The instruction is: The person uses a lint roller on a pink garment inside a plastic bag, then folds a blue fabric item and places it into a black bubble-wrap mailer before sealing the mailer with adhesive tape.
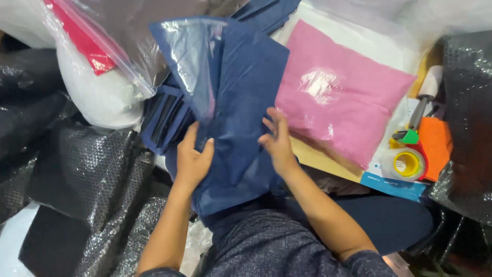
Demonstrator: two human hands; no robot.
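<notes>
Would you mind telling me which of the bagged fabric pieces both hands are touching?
The navy blue folded fabric in clear plastic; left hand and right hand touch it, not the pink one.
</notes>
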